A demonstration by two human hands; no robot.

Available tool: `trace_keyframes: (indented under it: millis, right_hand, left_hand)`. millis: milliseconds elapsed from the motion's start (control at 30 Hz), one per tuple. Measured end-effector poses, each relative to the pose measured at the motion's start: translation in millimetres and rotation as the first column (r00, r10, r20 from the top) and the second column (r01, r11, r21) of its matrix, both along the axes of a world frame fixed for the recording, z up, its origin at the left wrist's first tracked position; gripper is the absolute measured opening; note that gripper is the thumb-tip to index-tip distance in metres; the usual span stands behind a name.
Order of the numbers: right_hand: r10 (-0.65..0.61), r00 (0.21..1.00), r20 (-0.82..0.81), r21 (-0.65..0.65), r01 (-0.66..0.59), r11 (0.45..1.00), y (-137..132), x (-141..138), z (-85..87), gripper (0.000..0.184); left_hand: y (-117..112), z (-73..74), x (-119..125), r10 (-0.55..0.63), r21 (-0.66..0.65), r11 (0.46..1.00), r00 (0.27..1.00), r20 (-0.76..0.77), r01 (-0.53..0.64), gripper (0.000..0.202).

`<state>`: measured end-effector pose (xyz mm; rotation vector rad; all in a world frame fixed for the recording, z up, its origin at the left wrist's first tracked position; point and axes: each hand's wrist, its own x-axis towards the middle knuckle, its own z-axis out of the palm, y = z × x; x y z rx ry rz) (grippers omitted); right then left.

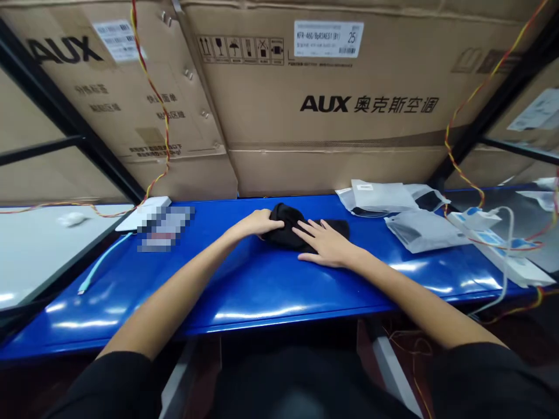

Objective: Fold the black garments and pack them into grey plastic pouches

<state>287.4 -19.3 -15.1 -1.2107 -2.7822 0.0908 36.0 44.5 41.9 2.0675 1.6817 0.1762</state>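
A bunched black cloth [286, 228] lies on the blue tabletop [262, 291] in front of me; its exact kind cannot be made out. My left hand [258, 222] grips the cloth's left end, thumb on top and the other fingers partly hidden behind it. Palm down, my right hand [327, 243] rests on the right part of the cloth with its fingers spread. Some of the cloth shows past the right fingers, and the rest is covered by that hand.
Clear plastic bags [379, 198] and another bag [425, 230] lie at right, beside a white power strip [510, 256] with cables. At left are a white box [146, 212], a blurred packet and a light-blue cable [102, 265]. Large cardboard boxes [332, 128] stand behind.
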Motion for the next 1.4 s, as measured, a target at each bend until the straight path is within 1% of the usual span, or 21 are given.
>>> trace_keyframes:
  millis: [100,200,267,300,400,500,567,633,700,767,833,867,933,967,1033,1067,1133,1167,1233,1300,1400]
  right_hand:
    - [-0.001,1.0,-0.02,0.011,0.001,1.0,-5.0,9.3,-1.9,0.083]
    - [0.012,0.996,-0.086,-0.009,-0.012,1.0,-5.1,7.0,-6.4,0.084]
    - [0.028,0.989,-0.147,-0.016,-0.03,0.999,-1.5,-0.7,-9.2,0.081]
    - [0.032,0.985,-0.17,-0.026,-0.037,0.999,0.7,-4.8,-10.3,0.078]
    - [0.0,0.98,-0.199,-0.097,-0.02,0.995,2.3,-10.5,-10.9,0.066]
    - [0.002,0.979,-0.203,-0.116,-0.026,0.993,-13.5,-1.1,-5.8,0.059]
    - [0.047,0.976,-0.211,-0.066,-0.062,0.996,-31.8,14.1,0.4,0.058]
    - [0.051,0.97,-0.236,-0.036,-0.061,0.997,-47.9,36.1,7.7,0.054]
    - [-0.046,0.949,-0.313,-0.038,0.036,0.999,-54.5,63.0,14.7,0.044]
    - [-0.247,0.851,-0.464,-0.091,0.231,0.969,-50.5,90.0,20.0,0.035]
    - [-0.482,0.624,-0.616,-0.29,0.389,0.874,-41.1,110.3,22.5,0.037]
    - [-0.585,0.491,-0.646,-0.433,0.395,0.81,-36.5,115.8,22.7,0.04]
    - [-0.735,0.3,-0.608,-0.691,0.255,0.676,-29.8,115.1,21.7,0.045]
    - [-0.779,0.263,-0.569,-0.774,0.147,0.615,-27.8,109.1,20.8,0.046]
    - [-0.817,0.264,-0.513,-0.852,-0.035,0.523,-24.9,89.1,19.2,0.047]
    - [-0.815,0.285,-0.504,-0.862,-0.099,0.498,-23.3,77.0,18.5,0.046]
    - [-0.793,0.334,-0.509,-0.86,-0.163,0.484,-18.7,53.4,17.5,0.044]
    - [-0.778,0.351,-0.52,-0.853,-0.173,0.492,-15.8,43.4,17.0,0.044]
    - [-0.758,0.363,-0.542,-0.838,-0.168,0.519,-10.0,29.6,15.7,0.045]
    - [-0.756,0.344,-0.558,-0.827,-0.154,0.54,-5.9,23.5,13.9,0.049]
    - [-0.747,0.33,-0.577,-0.813,-0.145,0.564,-4.5,21.9,10.3,0.056]
  left_hand:
    - [2.1,29.0,-0.9,0.022,0.132,0.991,0.986,-0.167,0.0,0.041]
    - [-7.0,54.1,19.7,0.104,0.362,0.932,0.931,-0.35,0.032,0.051]
    - [-19.5,59.2,46.1,0.081,0.454,0.884,0.918,-0.388,0.114,0.054]
    - [-26.6,57.7,59.8,0.025,0.455,0.874,0.921,-0.389,0.169,0.056]
    - [-44.5,41.1,88.2,-0.25,0.347,0.855,0.892,-0.376,0.385,0.062]
    - [-50.2,15.8,91.6,-0.402,0.4,0.765,0.859,-0.316,0.505,0.056]
    - [-49.5,-1.7,89.5,-0.435,0.47,0.728,0.866,-0.246,0.499,0.052]
    - [-49.8,-18.2,91.6,-0.43,0.486,0.735,0.879,-0.205,0.473,0.052]
    - [-53.7,-31.7,98.1,-0.388,0.492,0.745,0.893,-0.229,0.45,0.056]
    - [-59.8,-39.0,102.9,-0.374,0.486,0.741,0.886,-0.273,0.463,0.07]
    - [-64.6,-38.3,99.0,-0.404,0.448,0.74,0.864,-0.299,0.501,0.088]
    - [-65.1,-35.0,92.8,-0.431,0.42,0.744,0.853,-0.293,0.52,0.095]
    - [-60.4,-24.6,73.8,-0.472,0.371,0.766,0.851,-0.232,0.526,0.091]
    - [-54.8,-18.8,62.9,-0.463,0.362,0.789,0.868,-0.181,0.497,0.082]
    - [-38.3,-8.9,43.2,-0.37,0.34,0.864,0.927,-0.071,0.371,0.07]
    - [-28.3,-6.0,36.1,-0.294,0.3,0.91,0.956,-0.018,0.286,0.071]
    - [-8.3,-4.8,29.0,-0.161,0.132,0.98,0.982,0.103,0.147,0.081]
    - [0.3,-6.2,28.8,-0.122,0.017,0.992,0.976,0.181,0.121,0.084]
    - [12.2,-11.3,32.3,-0.059,-0.2,0.969,0.926,0.374,0.142,0.075]
    - [15.9,-16.9,37.4,0.035,-0.341,0.922,0.837,0.545,0.184,0.059]
    - [10.5,-21.5,41.9,0.165,-0.416,0.886,0.699,0.695,0.204,0.055]
